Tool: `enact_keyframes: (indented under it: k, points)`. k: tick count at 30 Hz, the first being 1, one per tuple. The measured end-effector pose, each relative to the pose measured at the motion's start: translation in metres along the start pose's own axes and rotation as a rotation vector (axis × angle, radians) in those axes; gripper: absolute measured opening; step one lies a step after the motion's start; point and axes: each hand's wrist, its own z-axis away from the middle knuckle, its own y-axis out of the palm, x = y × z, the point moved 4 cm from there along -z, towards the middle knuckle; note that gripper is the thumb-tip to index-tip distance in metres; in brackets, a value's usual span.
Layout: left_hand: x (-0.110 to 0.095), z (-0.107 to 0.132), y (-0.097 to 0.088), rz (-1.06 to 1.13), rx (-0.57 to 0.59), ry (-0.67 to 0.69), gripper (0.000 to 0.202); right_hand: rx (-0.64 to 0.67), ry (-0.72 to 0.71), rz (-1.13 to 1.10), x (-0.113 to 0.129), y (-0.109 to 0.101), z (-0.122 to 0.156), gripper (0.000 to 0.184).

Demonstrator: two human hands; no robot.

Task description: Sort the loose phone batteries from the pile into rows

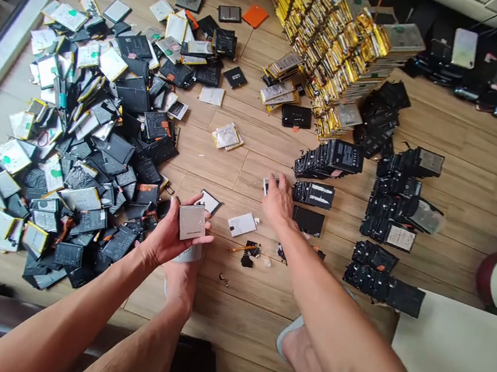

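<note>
My left hand is closed around a flat grey phone battery, held face up above the wooden floor near my foot. My right hand reaches forward, palm down, fingers resting on a small battery on the floor beside a row of black batteries. A white battery lies between my two hands, with small black and orange scraps just below it.
A large loose heap of mixed batteries covers the floor at left. Tall stacks of gold-edged batteries stand at the back. Sorted black stacks lie at right. My feet rest on the floor; a white cushion sits at right.
</note>
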Motion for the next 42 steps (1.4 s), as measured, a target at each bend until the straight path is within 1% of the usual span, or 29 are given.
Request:
enact_keyframes:
  k: [2, 4, 7, 8, 10, 11, 12, 14, 16, 17, 19, 22, 25, 28, 31, 33, 34, 35, 37, 39, 40, 42]
  points:
    - [0.000, -0.001, -0.001, 0.001, 0.019, 0.007, 0.063, 0.071, -0.001, 0.105, 0.001, 0.000, -0.010, 0.057]
    - [0.000, -0.001, -0.003, 0.002, 0.011, 0.004, 0.063, 0.083, -0.004, 0.160, 0.004, -0.001, -0.009, 0.050]
    - [0.001, -0.001, -0.003, 0.012, 0.000, -0.006, 0.066, 0.086, 0.034, 0.139, 0.007, 0.004, 0.003, 0.048]
    - [0.001, -0.001, -0.003, 0.016, 0.002, -0.005, 0.068, 0.094, 0.047, 0.097, 0.007, 0.007, 0.008, 0.043]
    - [0.000, -0.001, -0.003, 0.012, 0.006, 0.010, 0.074, 0.117, 0.063, -0.079, 0.009, 0.017, 0.019, 0.022]
    - [0.000, -0.001, -0.003, 0.001, -0.001, 0.023, 0.075, 0.131, 0.080, -0.226, 0.010, 0.023, 0.026, 0.011]
    - [-0.001, -0.001, -0.004, -0.016, -0.016, 0.040, 0.074, 0.145, 0.107, -0.407, 0.011, 0.029, 0.033, 0.008]
    - [-0.002, -0.002, -0.008, -0.063, -0.064, 0.068, 0.068, 0.163, 0.187, -0.789, 0.014, 0.039, 0.048, 0.020]
    - [-0.001, -0.002, -0.010, -0.102, -0.108, 0.081, 0.059, 0.155, 0.261, -1.059, 0.019, 0.046, 0.063, 0.039]
    - [0.000, -0.003, -0.011, -0.115, -0.117, 0.083, 0.055, 0.142, 0.284, -1.128, 0.021, 0.048, 0.070, 0.046]
    - [0.003, -0.004, -0.011, -0.137, -0.117, 0.083, 0.046, 0.121, 0.311, -1.186, 0.025, 0.047, 0.080, 0.052]
    - [0.006, -0.005, -0.011, -0.155, -0.102, 0.091, 0.041, 0.121, 0.311, -1.199, 0.030, 0.041, 0.086, 0.050]
    - [0.007, -0.005, -0.011, -0.138, -0.093, 0.081, 0.046, 0.104, 0.310, -1.229, 0.033, 0.034, 0.088, 0.046]
    - [0.005, -0.005, -0.009, -0.051, -0.081, 0.050, 0.052, 0.105, 0.307, -1.314, 0.041, 0.029, 0.093, 0.043]
    - [0.003, -0.006, -0.004, 0.082, -0.097, -0.006, 0.055, 0.193, 0.270, -1.367, 0.057, 0.028, 0.107, 0.041]
    - [0.003, -0.006, -0.003, 0.101, -0.145, -0.032, 0.050, 0.263, 0.238, -1.341, 0.068, 0.031, 0.119, 0.041]
    - [0.003, -0.007, -0.002, 0.088, -0.170, -0.035, 0.048, 0.270, 0.226, -1.299, 0.072, 0.032, 0.125, 0.039]
    - [0.004, -0.007, -0.002, 0.067, -0.194, -0.032, 0.045, 0.244, 0.215, -1.230, 0.075, 0.033, 0.130, 0.038]
    - [0.007, -0.007, -0.001, 0.035, -0.217, -0.016, 0.042, 0.105, 0.188, -1.032, 0.078, 0.032, 0.138, 0.033]
    - [0.010, -0.007, 0.001, 0.031, -0.203, 0.018, 0.038, -0.071, 0.136, -0.833, 0.082, 0.027, 0.146, 0.031]
    - [0.012, -0.007, 0.002, 0.038, -0.188, 0.042, 0.037, -0.134, 0.094, -0.764, 0.085, 0.026, 0.150, 0.031]
    - [0.015, -0.008, 0.004, 0.061, -0.149, 0.093, 0.036, -0.200, -0.009, -0.695, 0.094, 0.026, 0.156, 0.032]
